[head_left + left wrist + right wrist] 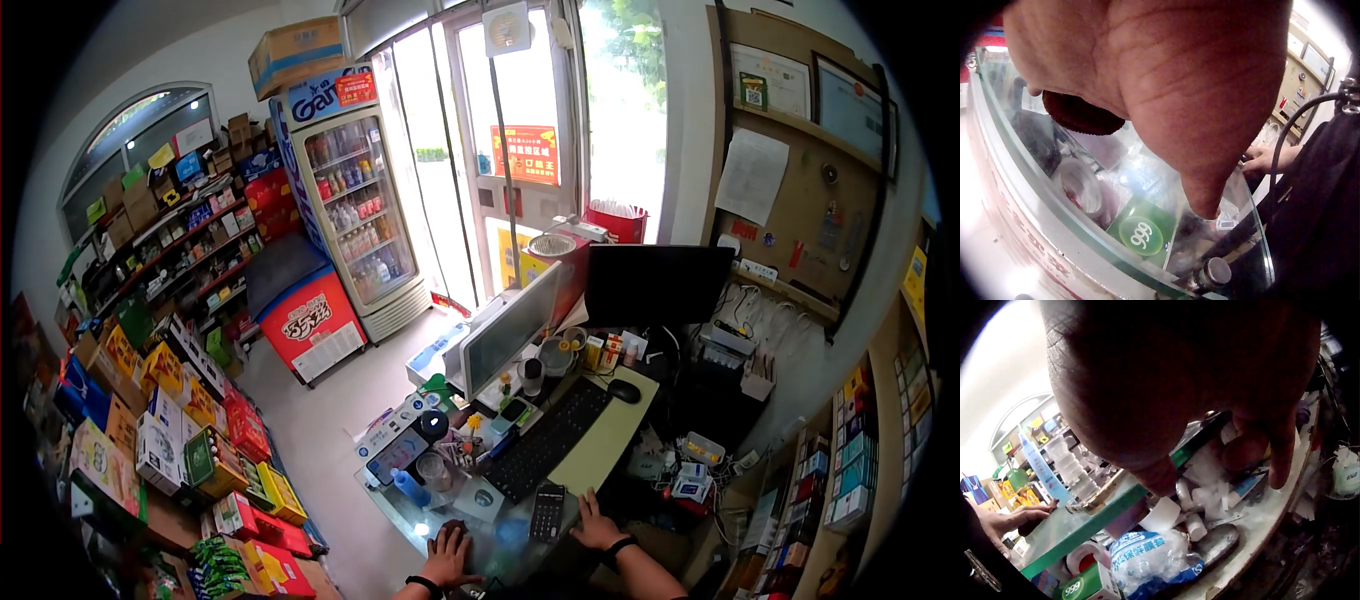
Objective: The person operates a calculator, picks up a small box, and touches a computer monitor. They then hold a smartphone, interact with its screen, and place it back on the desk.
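Note:
My left hand (447,557) rests on the glass counter (405,515), its fingers stretched over a small dark brown object (1082,114) that shows beneath the palm in the left wrist view. At the counter's right edge, my right hand (598,522) has its fingers spread, beside a black calculator (547,513). In the right wrist view its fingers (1282,456) hang over an open space with a blue and white plastic bag (1154,562) and a green box (1088,584). Neither hand visibly grips anything.
A keyboard (550,440), mouse (624,391), black monitor (657,285) and blue bottle (410,487) stand on the counter. Beyond are a drinks fridge (360,210) and a red freezer (312,325). Stacked goods line the left, shelves the right.

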The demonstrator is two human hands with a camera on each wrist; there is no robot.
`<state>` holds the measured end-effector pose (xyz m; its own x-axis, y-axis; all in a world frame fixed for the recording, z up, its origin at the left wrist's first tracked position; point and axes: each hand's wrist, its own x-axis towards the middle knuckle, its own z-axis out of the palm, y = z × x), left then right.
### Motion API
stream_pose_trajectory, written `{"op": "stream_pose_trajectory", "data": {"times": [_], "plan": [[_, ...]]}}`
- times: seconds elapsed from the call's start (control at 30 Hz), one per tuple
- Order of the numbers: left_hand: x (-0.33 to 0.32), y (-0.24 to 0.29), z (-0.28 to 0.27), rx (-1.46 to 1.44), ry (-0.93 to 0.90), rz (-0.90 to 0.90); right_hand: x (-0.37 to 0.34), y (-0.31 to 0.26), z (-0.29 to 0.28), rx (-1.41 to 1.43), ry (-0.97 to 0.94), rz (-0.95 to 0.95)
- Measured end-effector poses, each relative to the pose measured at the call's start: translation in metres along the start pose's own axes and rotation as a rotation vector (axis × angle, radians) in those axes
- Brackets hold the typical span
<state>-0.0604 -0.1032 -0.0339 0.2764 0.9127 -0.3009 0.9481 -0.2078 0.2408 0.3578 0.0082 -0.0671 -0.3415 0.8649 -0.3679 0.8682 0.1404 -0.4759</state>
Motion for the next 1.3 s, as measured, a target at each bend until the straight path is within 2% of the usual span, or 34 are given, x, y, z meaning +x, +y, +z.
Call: {"op": "stream_pose_trajectory", "data": {"times": [0.3, 0.4, 0.7, 1.0, 1.3], "plan": [[0.001, -0.003, 0.004, -0.031, 0.017, 0.022, -0.007, -0.017, -0.016, -0.007, -0.044, 0.048], [0.001, -0.004, 0.004, -0.056, 0.036, 0.040, -0.004, -0.008, -0.006, 0.008, 0.032, -0.021], [0.001, -0.004, 0.007, -0.050, 0.051, 0.036, -0.003, -0.004, 0.003, -0.036, 0.114, -0.044], [0.000, 0.000, -0.001, -0.045, 0.019, 0.025, -0.003, -0.008, -0.002, -0.050, 0.048, 0.005], [0.002, -0.003, 0.005, -0.045, 0.000, 0.015, -0.004, -0.006, 0.001, -0.041, 0.097, -0.033]]}}
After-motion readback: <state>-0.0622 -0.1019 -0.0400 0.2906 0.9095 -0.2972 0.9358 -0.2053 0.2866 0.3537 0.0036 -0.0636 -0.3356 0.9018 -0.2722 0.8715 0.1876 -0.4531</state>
